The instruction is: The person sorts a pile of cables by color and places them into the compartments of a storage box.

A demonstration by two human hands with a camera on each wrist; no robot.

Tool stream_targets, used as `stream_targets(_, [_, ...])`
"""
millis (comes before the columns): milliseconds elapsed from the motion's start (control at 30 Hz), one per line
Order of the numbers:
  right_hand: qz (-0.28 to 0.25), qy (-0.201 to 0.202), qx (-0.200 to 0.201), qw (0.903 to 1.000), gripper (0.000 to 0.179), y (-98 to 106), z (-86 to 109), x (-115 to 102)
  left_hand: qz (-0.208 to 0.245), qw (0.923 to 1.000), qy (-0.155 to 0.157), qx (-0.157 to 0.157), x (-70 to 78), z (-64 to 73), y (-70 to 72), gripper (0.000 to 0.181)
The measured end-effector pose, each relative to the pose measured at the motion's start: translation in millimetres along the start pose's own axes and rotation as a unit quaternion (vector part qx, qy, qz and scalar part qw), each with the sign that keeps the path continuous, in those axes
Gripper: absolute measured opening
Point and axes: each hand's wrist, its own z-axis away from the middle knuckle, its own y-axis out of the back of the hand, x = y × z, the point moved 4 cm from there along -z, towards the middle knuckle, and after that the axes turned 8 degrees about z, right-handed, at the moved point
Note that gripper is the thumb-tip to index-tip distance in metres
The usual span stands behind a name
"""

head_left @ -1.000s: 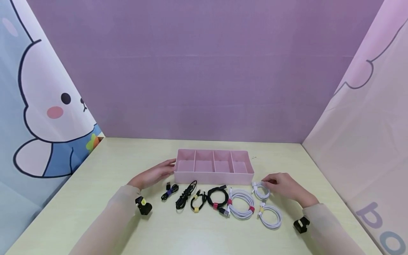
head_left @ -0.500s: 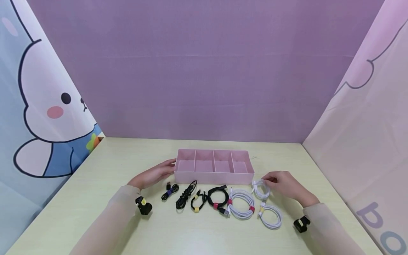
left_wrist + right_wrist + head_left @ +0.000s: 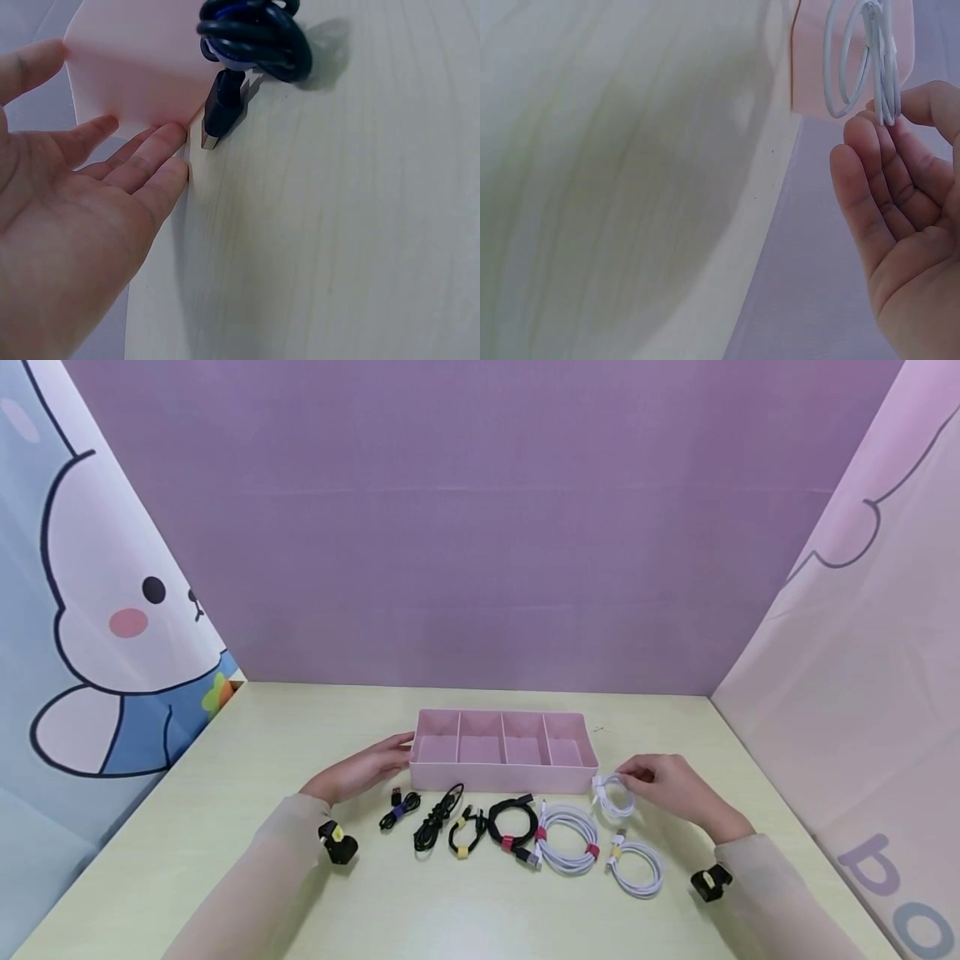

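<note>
A pink box (image 3: 504, 778) with several compartments stands on the table. My left hand (image 3: 358, 774) touches its left end with extended fingers, as the left wrist view also shows (image 3: 90, 202). Thumb and fingers of my right hand (image 3: 678, 789) pinch a small coiled white cable (image 3: 617, 810) just off the box's front right corner. In the right wrist view the white cable (image 3: 885, 82) hangs from the fingertips, above the table. Near my left hand lies a black USB cable (image 3: 401, 810) with a purple tie.
In a row before the box lie a long black cable bundle (image 3: 435, 827), a short black cable with yellow ties (image 3: 462, 847), a black cable with a red tie (image 3: 495, 831), a large white coil (image 3: 567, 864) and another white coil (image 3: 645, 889). A purple backdrop (image 3: 480, 527) rises behind.
My right hand has risen slightly, lifting the upper right white cable a little off the table. My left hand stays at the box's left end.
</note>
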Motion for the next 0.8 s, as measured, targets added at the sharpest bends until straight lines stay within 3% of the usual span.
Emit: stream_targets(800, [-0.012, 0.005, 0.05, 0.9987, 0.006, 15, -4.5, -14, -0.003, 1.0, -0.005, -0.005, 0.2, -0.3, -0.1, 0.074])
